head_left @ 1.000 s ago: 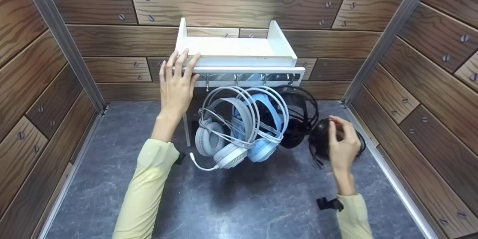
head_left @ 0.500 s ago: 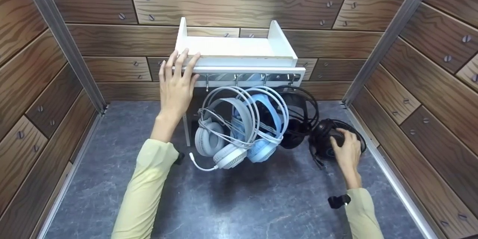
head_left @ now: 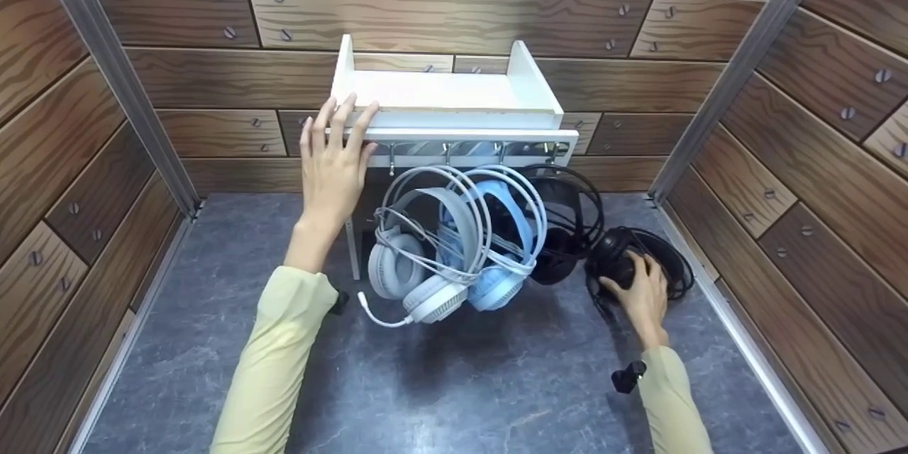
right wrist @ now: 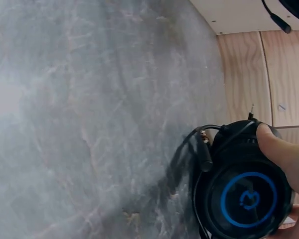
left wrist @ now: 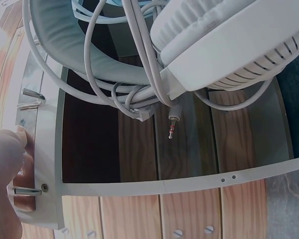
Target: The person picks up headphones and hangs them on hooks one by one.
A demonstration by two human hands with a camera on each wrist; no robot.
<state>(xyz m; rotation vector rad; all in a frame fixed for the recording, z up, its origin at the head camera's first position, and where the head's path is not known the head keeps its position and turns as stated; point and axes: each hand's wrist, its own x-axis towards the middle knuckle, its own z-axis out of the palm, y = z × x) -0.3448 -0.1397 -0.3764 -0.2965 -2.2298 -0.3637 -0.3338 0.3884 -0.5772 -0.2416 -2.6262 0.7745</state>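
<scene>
My left hand (head_left: 330, 174) rests with fairly straight fingers over the left end of the white rack's front rail (head_left: 468, 135). From its hooks hang a white headset (head_left: 436, 298) with a boom mic, a light-blue headset (head_left: 500, 287) and a black headset (head_left: 557, 262), cables looped round them. To the right, another black headset (head_left: 608, 250) lies on the grey surface, and my right hand (head_left: 644, 298) grips one earcup. In the right wrist view the thumb presses near the top of this earcup (right wrist: 249, 199), which bears a blue ring; the other fingers are partly hidden.
The rack's upper white shelf (head_left: 436, 89) stands against the wood-patterned back wall (head_left: 440, 14). A right side wall (head_left: 801, 227) with a metal bottom rail lies close to the black headset. A cable plug (left wrist: 173, 122) dangles below the white headset.
My right hand has come down and slightly left from above the lying black headset onto its earcup. The left hand stays on the rail, and the hanging headsets have not visibly moved.
</scene>
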